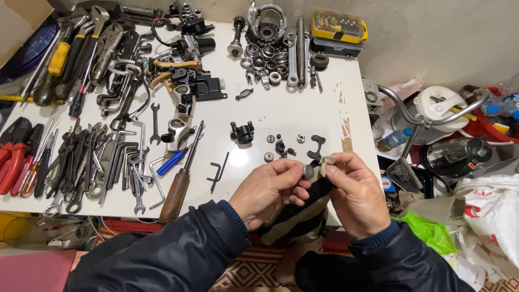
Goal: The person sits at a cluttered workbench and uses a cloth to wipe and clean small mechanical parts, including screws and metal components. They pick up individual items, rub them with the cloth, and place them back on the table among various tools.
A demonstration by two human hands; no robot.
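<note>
Over the white bench's (pixel 303 116) near edge, both hands pinch shut: left hand (pixel 267 192) on a small round metal part (pixel 309 171), right hand (pixel 354 194) on a dark striped rag (pixel 303 213); wiping looks underway, other small parts (pixel 281 145) waiting.

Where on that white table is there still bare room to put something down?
Bare patches: the table between the bearing pile and the small parts, and the front strip between the hex keys and the left hand. The left side is packed with wrenches and pliers.
</note>
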